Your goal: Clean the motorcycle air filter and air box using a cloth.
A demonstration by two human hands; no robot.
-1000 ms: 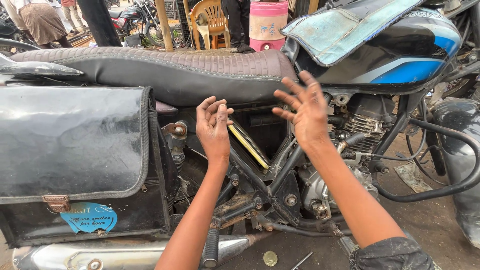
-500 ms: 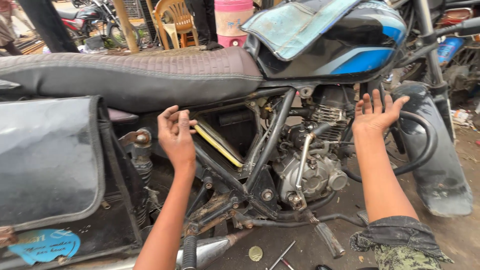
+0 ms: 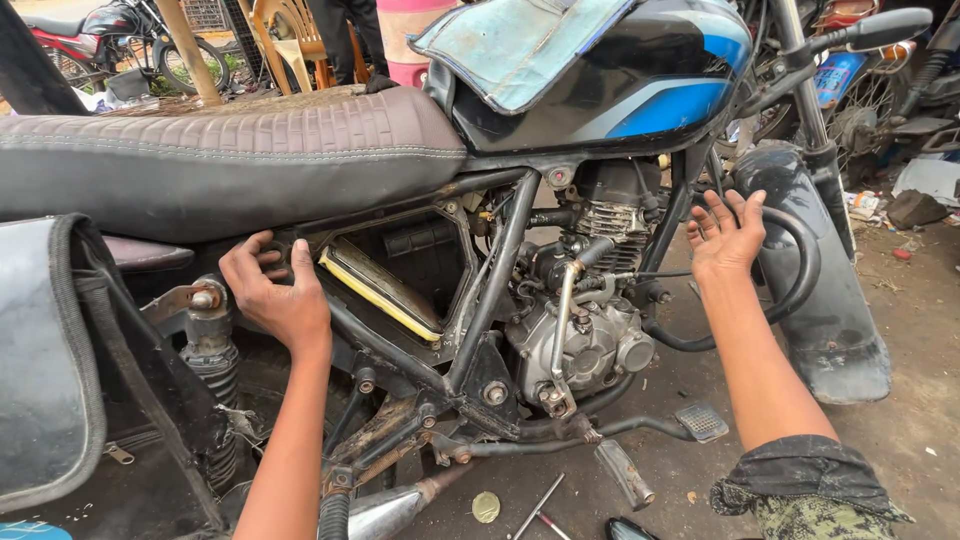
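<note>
A black and blue motorcycle stands side-on before me, with a brown ribbed seat (image 3: 230, 150) and a fuel tank (image 3: 620, 85) under a pale cloth. My left hand (image 3: 275, 290) rests on the frame just below the seat, fingers curled beside the open side compartment with its yellow-edged air filter (image 3: 385, 290). My right hand (image 3: 725, 235) hovers open, palm toward the bike, between the engine (image 3: 585, 335) and the front mudguard (image 3: 820, 290), holding nothing.
A black saddlebag (image 3: 45, 370) hangs at the left over the rear shock (image 3: 210, 350). Loose tools (image 3: 540, 505) and a coin-like disc (image 3: 486, 507) lie on the dirt below the exhaust pipe (image 3: 385, 510). Other motorcycles, a plastic chair and a pink barrel stand behind.
My view has swung right along the bike. My right hand moved from the seat area to in front of the engine; my left hand settled onto the frame under the seat.
</note>
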